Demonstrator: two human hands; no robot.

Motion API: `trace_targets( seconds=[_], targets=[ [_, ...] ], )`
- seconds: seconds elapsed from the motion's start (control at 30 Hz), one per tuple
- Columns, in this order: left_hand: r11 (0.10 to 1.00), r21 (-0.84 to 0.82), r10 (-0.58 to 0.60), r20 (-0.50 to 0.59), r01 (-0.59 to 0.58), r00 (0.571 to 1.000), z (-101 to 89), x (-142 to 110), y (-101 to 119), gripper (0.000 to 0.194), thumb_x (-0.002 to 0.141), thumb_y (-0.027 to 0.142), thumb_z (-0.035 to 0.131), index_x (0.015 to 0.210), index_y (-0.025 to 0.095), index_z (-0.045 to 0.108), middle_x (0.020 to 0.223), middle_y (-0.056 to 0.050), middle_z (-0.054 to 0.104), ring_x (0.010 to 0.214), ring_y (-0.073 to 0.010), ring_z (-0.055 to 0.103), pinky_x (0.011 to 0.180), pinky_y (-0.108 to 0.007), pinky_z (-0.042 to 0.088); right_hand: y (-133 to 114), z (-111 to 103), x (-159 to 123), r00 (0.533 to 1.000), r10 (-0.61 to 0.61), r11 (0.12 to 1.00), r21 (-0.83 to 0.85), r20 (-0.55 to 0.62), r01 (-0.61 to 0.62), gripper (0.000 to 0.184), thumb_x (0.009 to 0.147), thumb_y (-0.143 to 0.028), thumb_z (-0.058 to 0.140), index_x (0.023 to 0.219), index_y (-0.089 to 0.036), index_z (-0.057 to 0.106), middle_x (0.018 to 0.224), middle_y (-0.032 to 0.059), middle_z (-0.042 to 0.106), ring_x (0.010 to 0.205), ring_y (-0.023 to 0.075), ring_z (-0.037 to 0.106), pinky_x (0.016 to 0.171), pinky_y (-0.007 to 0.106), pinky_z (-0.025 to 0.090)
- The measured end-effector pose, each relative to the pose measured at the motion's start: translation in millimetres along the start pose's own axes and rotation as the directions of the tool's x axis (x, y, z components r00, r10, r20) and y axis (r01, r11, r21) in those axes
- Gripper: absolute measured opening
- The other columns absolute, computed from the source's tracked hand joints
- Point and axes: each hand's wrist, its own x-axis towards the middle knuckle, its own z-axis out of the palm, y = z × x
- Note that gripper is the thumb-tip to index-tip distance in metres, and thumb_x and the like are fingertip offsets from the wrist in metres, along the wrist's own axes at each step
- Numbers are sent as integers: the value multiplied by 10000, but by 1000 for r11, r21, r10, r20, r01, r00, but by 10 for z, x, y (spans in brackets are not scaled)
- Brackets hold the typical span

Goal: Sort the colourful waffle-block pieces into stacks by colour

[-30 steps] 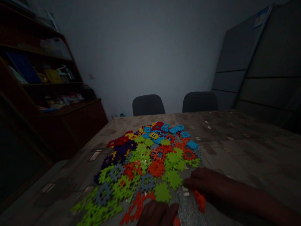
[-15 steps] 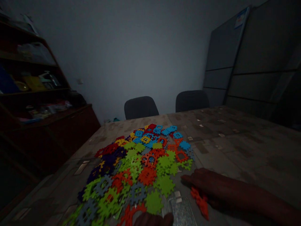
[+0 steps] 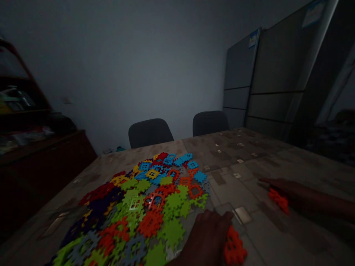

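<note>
Toothed plastic building tiles (image 3: 173, 232) in green, orange, blue, red, grey, yellow and dark purple lie in a loose heap on the table. At the heap's near right edge is my left hand (image 3: 205, 234), its fingers closed over an orange-red toothed tile (image 3: 234, 246) that sticks out on the right. Farther right, away from the heap, my right hand (image 3: 291, 192) reaches in low over the tabletop. Under its fingers shows another orange-red tile (image 3: 279, 200), tilted and partly covered. The thumbs and grip points are dim and partly hidden.
A patterned cloth covers the table (image 3: 222, 162). Beyond its far edge stand two dark chairs, one left (image 3: 149, 133) and one right (image 3: 210, 122). A wooden cabinet (image 3: 55, 159) is at the left, and tall panelled doors (image 3: 274, 81) rise at the right.
The view has turned rightward. My left hand has come up from the bottom edge with an orange-red tile. My right hand has moved its tile farther right from the heap.
</note>
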Motion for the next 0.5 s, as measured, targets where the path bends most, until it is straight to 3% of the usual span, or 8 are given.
trace_targets(
  seconds=[0.1,0.23,0.4,0.5],
  targets=[
    [992,-126,-17,-29,13,999,-162,419,253,913,781,398,766,1586,110,444,1432,-218,616,1329,-399,550,1182,-565,406,299,-256,-97,995,91,996,1,39,-91,555,827,-323,606,1360,-254,743,1422,192,684,1305,369,653,1060,415,505],
    [987,-159,-41,-26,36,999,-234,886,457,914,773,411,773,1579,105,470,1396,-223,641,1304,-415,570,1159,-550,442,572,-566,-165,978,202,979,22,48,-203,729,805,-386,597,1506,-187,604,1456,237,643,1365,348,604,1094,379,450],
    [995,-84,45,-71,-51,996,-62,1500,559,891,797,479,778,1565,137,482,1378,-194,667,1263,-393,604,1129,-529,475,543,-806,-162,965,253,966,-59,63,-250,809,793,-387,551,1562,-140,516,1470,246,625,1379,309,596,1068,336,458],
    [997,-62,49,-84,-54,995,108,1852,636,866,805,492,774,1549,152,491,1381,-180,669,1256,-381,611,1110,-511,493,465,-819,-155,974,214,972,-118,74,-204,765,799,-350,533,1542,-168,544,1292,210,738,1215,277,707,984,309,509]
  ],
)
